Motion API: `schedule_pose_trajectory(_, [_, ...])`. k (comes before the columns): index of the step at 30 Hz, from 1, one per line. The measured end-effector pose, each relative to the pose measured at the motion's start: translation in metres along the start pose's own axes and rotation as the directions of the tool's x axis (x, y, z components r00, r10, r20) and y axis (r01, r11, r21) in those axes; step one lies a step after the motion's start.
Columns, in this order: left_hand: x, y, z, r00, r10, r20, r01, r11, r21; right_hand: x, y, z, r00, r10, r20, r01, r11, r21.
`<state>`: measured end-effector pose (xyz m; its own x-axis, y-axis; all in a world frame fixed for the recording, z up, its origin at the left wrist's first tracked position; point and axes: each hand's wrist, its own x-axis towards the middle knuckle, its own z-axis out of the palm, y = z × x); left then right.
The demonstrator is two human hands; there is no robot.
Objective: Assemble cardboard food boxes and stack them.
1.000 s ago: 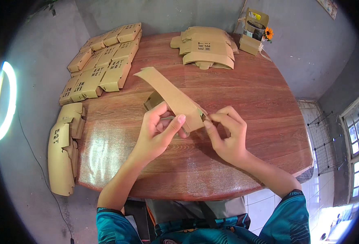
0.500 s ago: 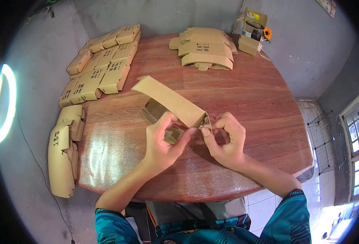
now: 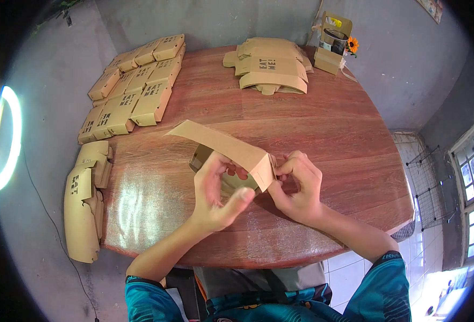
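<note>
Between my hands is a partly folded brown cardboard box (image 3: 221, 145), tilted above the table, with a long panel reaching up and left. The curled fingers of my left hand (image 3: 215, 188) reach inside it against that panel, while the thumb stands off, slightly blurred. With bent fingers and thumb, my right hand (image 3: 300, 188) pinches the box's right end beside a small end flap (image 3: 263, 174). My fingers hide part of that corner. The box's far inner wall shows dark behind my left hand.
Rows of folded, closed boxes (image 3: 121, 110) cover the table's back left. Flat unfolded box blanks lie in a stack (image 3: 272, 67) at the back and another (image 3: 81, 209) at the left edge. A small open carton (image 3: 331, 51) with an orange flower stands at the back right.
The box has turned so its right end faces me more, and its long panel has dropped lower. My left thumb has come away from the corner; my right hand still pinches there.
</note>
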<state>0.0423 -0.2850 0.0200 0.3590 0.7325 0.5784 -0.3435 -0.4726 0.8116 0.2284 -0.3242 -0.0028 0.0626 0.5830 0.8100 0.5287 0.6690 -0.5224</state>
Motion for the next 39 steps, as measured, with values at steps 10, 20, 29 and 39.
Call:
schedule_pose_trajectory(10, [-0.006,0.004,0.002,0.988,-0.136,-0.072,0.144,0.983,0.118,0.008,-0.003,0.001,0.995,0.074,-0.066,-0.074,0.997,-0.009])
schedule_pose_trajectory(20, [-0.007,-0.007,0.005,0.993,-0.106,-0.042,0.111,0.984,0.137,0.003,-0.003,0.002,0.997,0.07,-0.03,-0.067,0.995,0.074])
schedule_pose_trajectory(29, [-0.006,-0.009,-0.003,0.993,-0.096,0.063,0.085,0.985,0.149,0.004,-0.005,0.001,0.999,0.045,-0.001,-0.045,0.997,0.061])
schedule_pose_trajectory(39, [-0.017,-0.024,0.003,0.989,-0.145,-0.028,0.144,0.988,-0.05,0.008,-0.009,-0.004,0.999,-0.018,-0.027,0.019,0.999,0.043])
